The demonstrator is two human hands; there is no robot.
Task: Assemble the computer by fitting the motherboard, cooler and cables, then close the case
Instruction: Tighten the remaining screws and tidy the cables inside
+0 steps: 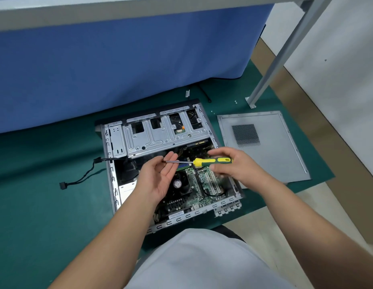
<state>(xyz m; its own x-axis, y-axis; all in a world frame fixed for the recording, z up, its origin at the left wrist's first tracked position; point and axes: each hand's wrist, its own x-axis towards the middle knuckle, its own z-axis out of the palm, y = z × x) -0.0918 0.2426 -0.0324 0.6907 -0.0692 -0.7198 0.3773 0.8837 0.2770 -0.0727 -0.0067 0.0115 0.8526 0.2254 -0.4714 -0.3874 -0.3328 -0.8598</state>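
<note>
Holding the screwdriver level above the open computer case, your right hand grips its yellow-green handle; your left hand lies spread, palm up, the steel shaft tip touching its fingers. The motherboard sits inside, cooler fitted. Treat the board as stiff but fragile: handle by edges. The side panel lies just beside; likely light, sharp-edged sheet metal.

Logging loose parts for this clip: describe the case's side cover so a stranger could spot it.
Start at the open computer case on the green mat. Right of it, flat on the mat, lies the side cover. It is the only plain grey metal sheet, with a dark square mesh vent.
</note>
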